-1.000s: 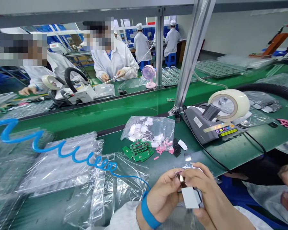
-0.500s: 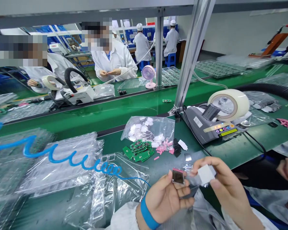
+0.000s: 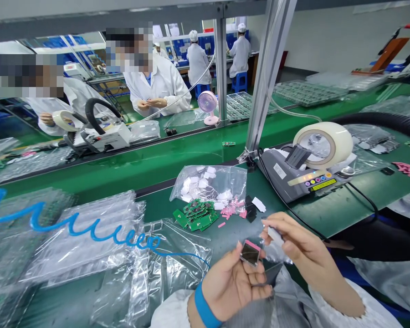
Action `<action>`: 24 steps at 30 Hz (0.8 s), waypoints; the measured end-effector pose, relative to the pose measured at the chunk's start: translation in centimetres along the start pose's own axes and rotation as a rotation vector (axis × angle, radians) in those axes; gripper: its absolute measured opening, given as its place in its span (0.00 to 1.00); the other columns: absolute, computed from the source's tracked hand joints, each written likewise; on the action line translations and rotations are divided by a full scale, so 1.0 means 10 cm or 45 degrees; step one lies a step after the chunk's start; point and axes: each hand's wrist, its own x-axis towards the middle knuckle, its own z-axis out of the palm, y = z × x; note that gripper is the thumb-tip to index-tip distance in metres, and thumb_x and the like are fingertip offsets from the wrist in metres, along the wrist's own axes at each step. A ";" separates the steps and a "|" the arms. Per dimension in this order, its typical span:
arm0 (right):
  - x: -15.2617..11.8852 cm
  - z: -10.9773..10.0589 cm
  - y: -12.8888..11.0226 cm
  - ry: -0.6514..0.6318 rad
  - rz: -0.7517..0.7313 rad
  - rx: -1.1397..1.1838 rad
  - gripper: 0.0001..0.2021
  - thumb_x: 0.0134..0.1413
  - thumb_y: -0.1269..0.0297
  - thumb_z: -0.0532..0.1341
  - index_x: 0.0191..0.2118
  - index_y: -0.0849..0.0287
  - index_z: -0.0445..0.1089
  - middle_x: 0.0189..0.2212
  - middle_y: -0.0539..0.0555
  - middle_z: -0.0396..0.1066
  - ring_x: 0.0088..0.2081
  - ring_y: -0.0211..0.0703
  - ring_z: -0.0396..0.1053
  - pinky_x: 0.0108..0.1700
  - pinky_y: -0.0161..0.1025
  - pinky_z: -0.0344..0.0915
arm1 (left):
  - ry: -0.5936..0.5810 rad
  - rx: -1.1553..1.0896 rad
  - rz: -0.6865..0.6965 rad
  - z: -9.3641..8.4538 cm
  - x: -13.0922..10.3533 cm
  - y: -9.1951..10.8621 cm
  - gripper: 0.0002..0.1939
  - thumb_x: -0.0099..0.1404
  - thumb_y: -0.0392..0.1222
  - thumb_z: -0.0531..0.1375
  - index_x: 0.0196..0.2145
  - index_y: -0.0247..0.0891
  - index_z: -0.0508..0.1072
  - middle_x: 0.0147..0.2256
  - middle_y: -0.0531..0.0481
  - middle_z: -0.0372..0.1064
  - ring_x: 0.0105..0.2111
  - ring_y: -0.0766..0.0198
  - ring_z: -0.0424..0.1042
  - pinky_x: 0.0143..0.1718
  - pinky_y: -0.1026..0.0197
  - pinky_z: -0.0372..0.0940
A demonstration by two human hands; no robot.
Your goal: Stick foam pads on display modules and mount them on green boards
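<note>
My left hand [image 3: 227, 284], palm up with a blue wrist strap [image 3: 207, 305], grips a small square display screen [image 3: 250, 253] between thumb and fingers. The screen has a dark face and a pink strip along its top edge. Just to the right, my right hand [image 3: 295, 246] is closed on a white square piece [image 3: 275, 238], seen nearly edge-on. The right fingertips are beside the screen, over a clear plastic film on the bench. Beyond the hands lie green circuit boards [image 3: 200, 215], pink strips [image 3: 233, 208] and a plastic bag [image 3: 225, 175] of white pieces.
A tape dispenser [image 3: 283, 182] with a large tape roll [image 3: 345, 141] stands at right behind my hands. Stacked clear trays [image 3: 89, 228] and a coiled blue cord [image 3: 99, 228] occupy the left. A metal post [image 3: 263, 86] rises behind the bench. Co-workers [image 3: 157, 86] sit across the line.
My right hand has moved slightly left and up, turning the white piece from face-on to nearly edge-on. The screen in my left hand is tilted a little differently. The whole view has shifted slightly.
</note>
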 end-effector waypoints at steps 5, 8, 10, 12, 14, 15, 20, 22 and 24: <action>0.17 -0.08 -0.04 -0.246 -0.288 -0.208 0.16 0.55 0.53 0.58 0.45 0.55 0.66 0.34 0.52 0.68 0.36 0.38 0.67 0.37 0.33 0.67 | 0.073 0.129 0.023 0.00 0.00 -0.03 0.23 0.60 0.55 0.55 0.29 0.28 0.74 0.24 0.48 0.72 0.24 0.68 0.69 0.37 0.56 0.63; 0.25 -0.17 0.03 -0.423 -0.438 -0.264 0.11 0.53 0.56 0.60 0.38 0.58 0.69 0.33 0.52 0.68 0.34 0.36 0.67 0.36 0.33 0.66 | 0.103 0.177 -0.013 0.01 0.00 -0.05 0.23 0.60 0.55 0.55 0.28 0.28 0.74 0.24 0.48 0.71 0.24 0.67 0.69 0.37 0.53 0.62; 0.28 -0.21 0.07 -0.503 -0.494 -0.319 0.09 0.53 0.59 0.61 0.36 0.58 0.70 0.33 0.53 0.68 0.33 0.36 0.67 0.35 0.34 0.66 | 0.104 0.171 -0.044 0.01 -0.01 -0.06 0.24 0.59 0.56 0.55 0.29 0.28 0.73 0.24 0.49 0.70 0.25 0.66 0.69 0.38 0.51 0.62; 0.29 -0.22 0.08 -0.552 -0.511 -0.370 0.08 0.54 0.61 0.60 0.36 0.59 0.71 0.34 0.54 0.69 0.33 0.37 0.66 0.35 0.35 0.66 | 0.098 0.158 -0.066 0.01 0.00 -0.06 0.24 0.59 0.57 0.55 0.30 0.28 0.73 0.24 0.48 0.71 0.25 0.65 0.69 0.38 0.49 0.61; 0.29 -0.20 0.04 -0.576 -0.528 -0.404 0.07 0.56 0.62 0.59 0.36 0.60 0.72 0.34 0.54 0.69 0.33 0.36 0.66 0.35 0.34 0.66 | 0.082 0.149 -0.087 0.00 0.00 -0.05 0.24 0.59 0.57 0.55 0.30 0.29 0.73 0.24 0.48 0.71 0.26 0.65 0.69 0.39 0.49 0.60; 0.28 -0.17 0.02 -0.577 -0.543 -0.417 0.07 0.56 0.64 0.59 0.36 0.60 0.72 0.34 0.54 0.69 0.34 0.36 0.66 0.34 0.34 0.66 | 0.071 0.140 -0.099 0.00 0.01 -0.05 0.24 0.59 0.56 0.55 0.30 0.28 0.73 0.24 0.48 0.71 0.26 0.65 0.69 0.40 0.49 0.59; 0.26 -0.08 -0.12 -0.554 -0.628 -0.438 0.07 0.58 0.66 0.57 0.37 0.61 0.71 0.35 0.55 0.72 0.36 0.37 0.67 0.37 0.36 0.66 | -0.019 0.111 -0.147 -0.02 0.03 -0.05 0.22 0.58 0.55 0.57 0.27 0.28 0.72 0.24 0.49 0.70 0.25 0.67 0.70 0.38 0.53 0.60; 0.24 -0.07 -0.14 -0.558 -0.642 -0.460 0.06 0.58 0.68 0.57 0.39 0.60 0.70 0.37 0.54 0.73 0.36 0.37 0.67 0.38 0.38 0.65 | -0.061 0.115 -0.110 -0.03 0.03 -0.06 0.21 0.57 0.54 0.58 0.27 0.28 0.72 0.24 0.50 0.70 0.24 0.67 0.70 0.37 0.54 0.61; 0.21 -0.07 -0.15 -0.561 -0.641 -0.496 0.07 0.58 0.67 0.57 0.41 0.59 0.70 0.39 0.53 0.73 0.36 0.38 0.67 0.39 0.39 0.65 | -0.094 0.145 -0.056 -0.04 0.02 -0.07 0.20 0.57 0.54 0.59 0.27 0.30 0.73 0.24 0.49 0.71 0.25 0.66 0.71 0.36 0.55 0.62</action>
